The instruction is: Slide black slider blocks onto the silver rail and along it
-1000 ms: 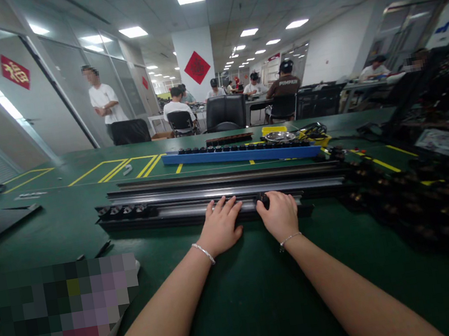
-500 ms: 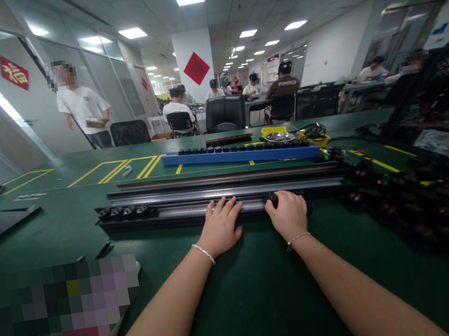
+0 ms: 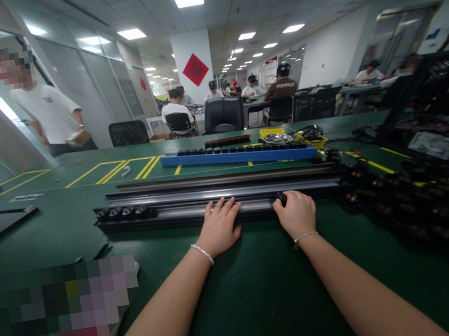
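Observation:
My left hand (image 3: 220,228) lies with spread fingers on the middle of the nearest black rail (image 3: 176,216), holding nothing. Toward the rail's right end, my right hand (image 3: 297,213) is closed round a small black part (image 3: 283,198), most of it hidden by the fingers. Several black parts (image 3: 127,212) sit in a row in the rail's left end. Behind this rail lie two more long rails (image 3: 211,194), parallel to it.
A blue tray (image 3: 227,158) with a row of black parts lies farther back, near a metal dish (image 3: 278,138). Many dark parts (image 3: 419,211) are heaped at the right. A person (image 3: 49,113) stands beyond the table at the left.
My right hand has moved a little to the right along the rail with the small black part. My left hand has stayed in place. The standing person has moved left.

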Tool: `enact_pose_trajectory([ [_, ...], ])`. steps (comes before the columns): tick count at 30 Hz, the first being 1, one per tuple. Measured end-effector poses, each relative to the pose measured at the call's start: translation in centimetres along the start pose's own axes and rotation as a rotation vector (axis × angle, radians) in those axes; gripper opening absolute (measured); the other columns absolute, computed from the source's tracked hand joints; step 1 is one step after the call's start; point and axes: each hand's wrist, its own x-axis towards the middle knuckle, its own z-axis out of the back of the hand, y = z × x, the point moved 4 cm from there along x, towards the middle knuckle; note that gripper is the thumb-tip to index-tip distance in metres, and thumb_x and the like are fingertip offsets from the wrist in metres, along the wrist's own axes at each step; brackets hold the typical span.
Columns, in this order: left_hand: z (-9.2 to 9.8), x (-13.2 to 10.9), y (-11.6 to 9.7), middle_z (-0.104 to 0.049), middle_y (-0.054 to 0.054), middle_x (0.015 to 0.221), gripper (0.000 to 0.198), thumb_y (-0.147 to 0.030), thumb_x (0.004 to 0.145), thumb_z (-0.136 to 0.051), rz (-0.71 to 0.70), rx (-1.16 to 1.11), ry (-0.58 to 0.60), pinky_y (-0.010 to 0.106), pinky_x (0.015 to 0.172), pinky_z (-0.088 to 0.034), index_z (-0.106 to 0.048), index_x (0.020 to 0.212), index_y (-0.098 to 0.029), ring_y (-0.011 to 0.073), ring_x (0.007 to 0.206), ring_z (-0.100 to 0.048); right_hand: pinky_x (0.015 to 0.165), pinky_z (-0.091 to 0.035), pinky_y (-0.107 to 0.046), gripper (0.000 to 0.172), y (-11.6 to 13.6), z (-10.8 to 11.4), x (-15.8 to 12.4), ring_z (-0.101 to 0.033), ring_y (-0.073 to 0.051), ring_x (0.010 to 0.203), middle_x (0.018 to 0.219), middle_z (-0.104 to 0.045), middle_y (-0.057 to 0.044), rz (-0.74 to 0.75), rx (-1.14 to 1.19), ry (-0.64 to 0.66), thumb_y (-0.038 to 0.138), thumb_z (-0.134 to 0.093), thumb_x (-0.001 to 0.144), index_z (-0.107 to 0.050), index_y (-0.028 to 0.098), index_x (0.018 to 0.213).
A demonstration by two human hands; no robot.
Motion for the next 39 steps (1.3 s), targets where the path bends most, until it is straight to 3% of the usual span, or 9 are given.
enact_pose_trajectory([
  [12,0.1,0.0,0.0,-0.041,0.006,0.144,0.057,-0.034,0.08,-0.053,-0.006,0.03,-0.008,0.053,0.108,-0.02,-0.041,0.135,-0.025,0.029,0.133,-0.032,0.084,-0.037,-0.036,0.035,-1.0,0.3,0.5,-0.053,-0.026,0.095,0.101,-0.064,-0.014,-0.054,-0.027,0.045,0.033,-0.044,0.078,-0.066,0.011,0.096],
  [39,0.1,0.0,0.0,-0.041,0.007,0.143,0.057,-0.034,0.08,-0.054,-0.002,0.035,-0.01,0.053,0.108,-0.021,-0.041,0.135,-0.025,0.0285,0.133,-0.032,0.082,-0.041,-0.035,0.037,-2.3,1.0,1.1,-0.053,-0.027,0.095,0.102,-0.063,-0.015,-0.138,-0.052,0.058,0.031,-0.044,0.077,-0.066,0.01,0.098],
])
